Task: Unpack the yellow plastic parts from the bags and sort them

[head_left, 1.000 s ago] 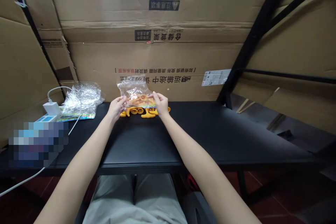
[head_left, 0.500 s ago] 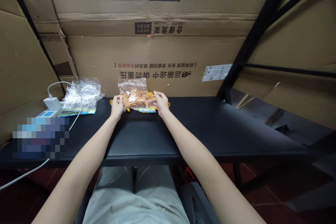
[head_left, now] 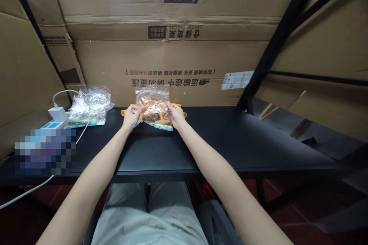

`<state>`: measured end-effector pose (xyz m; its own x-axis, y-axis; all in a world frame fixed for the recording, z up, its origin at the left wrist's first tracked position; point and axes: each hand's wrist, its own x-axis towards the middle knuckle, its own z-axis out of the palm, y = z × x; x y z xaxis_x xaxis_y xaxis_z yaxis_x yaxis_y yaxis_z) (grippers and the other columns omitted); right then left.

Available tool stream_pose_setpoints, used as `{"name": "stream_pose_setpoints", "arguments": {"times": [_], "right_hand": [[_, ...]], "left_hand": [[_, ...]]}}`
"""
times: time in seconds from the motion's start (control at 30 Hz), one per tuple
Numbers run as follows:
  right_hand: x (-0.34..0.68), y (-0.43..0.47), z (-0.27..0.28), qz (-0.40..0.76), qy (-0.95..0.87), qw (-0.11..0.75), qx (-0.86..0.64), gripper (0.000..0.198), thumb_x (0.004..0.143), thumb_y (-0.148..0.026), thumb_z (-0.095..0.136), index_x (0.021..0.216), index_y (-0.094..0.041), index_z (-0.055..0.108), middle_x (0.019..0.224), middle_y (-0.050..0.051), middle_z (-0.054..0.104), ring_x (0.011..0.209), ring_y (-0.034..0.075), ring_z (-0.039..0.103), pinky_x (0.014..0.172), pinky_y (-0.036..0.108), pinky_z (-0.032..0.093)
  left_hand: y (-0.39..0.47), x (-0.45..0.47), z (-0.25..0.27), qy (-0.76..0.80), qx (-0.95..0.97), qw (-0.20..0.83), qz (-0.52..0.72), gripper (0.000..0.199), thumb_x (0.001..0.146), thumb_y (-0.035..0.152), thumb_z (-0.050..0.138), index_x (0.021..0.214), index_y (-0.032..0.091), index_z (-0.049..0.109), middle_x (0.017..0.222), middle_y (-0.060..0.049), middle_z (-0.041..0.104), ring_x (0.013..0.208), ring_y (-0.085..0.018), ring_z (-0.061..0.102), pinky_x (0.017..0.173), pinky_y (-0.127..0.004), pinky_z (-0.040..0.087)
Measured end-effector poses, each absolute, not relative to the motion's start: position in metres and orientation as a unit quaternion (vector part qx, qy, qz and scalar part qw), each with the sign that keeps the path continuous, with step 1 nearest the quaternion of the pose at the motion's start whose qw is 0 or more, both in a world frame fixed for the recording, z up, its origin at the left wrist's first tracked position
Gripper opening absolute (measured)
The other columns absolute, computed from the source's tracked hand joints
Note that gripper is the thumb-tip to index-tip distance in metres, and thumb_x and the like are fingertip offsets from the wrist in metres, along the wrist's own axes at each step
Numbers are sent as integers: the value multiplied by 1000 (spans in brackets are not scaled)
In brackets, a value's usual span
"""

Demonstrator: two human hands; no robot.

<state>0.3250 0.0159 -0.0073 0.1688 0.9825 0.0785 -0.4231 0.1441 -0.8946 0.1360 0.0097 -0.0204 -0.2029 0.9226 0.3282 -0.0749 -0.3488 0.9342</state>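
Between my hands a clear plastic bag (head_left: 153, 93) with a colourful strip along its near edge is held near the back of the black table. Several yellow-orange plastic pieces (head_left: 151, 116) show through and around it; I cannot tell which lie inside and which behind. My left hand (head_left: 132, 116) has its fingers closed on the bag's left side. On the right side, my right hand (head_left: 175, 115) pinches the bag with thumb and fingers. Ends of yellow pieces stick out past both hands.
A pile of clear plastic bags (head_left: 92, 103) lies at the table's back left. Beside it are a white charger (head_left: 57, 114) with a cable and a blurred-out object (head_left: 46, 151). Cardboard walls (head_left: 172, 53) and a black metal frame (head_left: 276, 38) enclose the black table (head_left: 230, 141).
The bag has shifted slightly right and toward me, and its colourful strip shows more. My left hand has moved a little right with it; my right hand stays nearly in place.
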Motion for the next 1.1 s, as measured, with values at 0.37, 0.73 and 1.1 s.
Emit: {"name": "stream_pose_setpoints", "arguments": {"times": [0.37,0.73,1.1], "right_hand": [[327,18,-8,476,-385,679,-404,29,66,-38,77,64,-21,54,52,-9,50,38,6,43,40,22,42],[326,20,-16,362,-450,685,-443,32,69,-51,69,70,-23,54,43,-10,38,35,9,34,36,24,31],[338,23,-15,278,-441,740,-426,40,71,-60,64,81,-21,58,45,-9,40,39,8,35,40,22,30]], "left_hand": [[2,135,-10,443,484,400,640,43,67,49,74,64,19,43,34,11,40,24,-5,34,28,-17,27],[-2,134,-5,454,489,391,634,36,80,51,62,69,20,48,31,11,35,22,-7,32,28,-17,24],[1,129,-11,397,567,496,525,49,61,56,78,74,17,52,39,7,47,29,-6,41,34,-18,37]]}}
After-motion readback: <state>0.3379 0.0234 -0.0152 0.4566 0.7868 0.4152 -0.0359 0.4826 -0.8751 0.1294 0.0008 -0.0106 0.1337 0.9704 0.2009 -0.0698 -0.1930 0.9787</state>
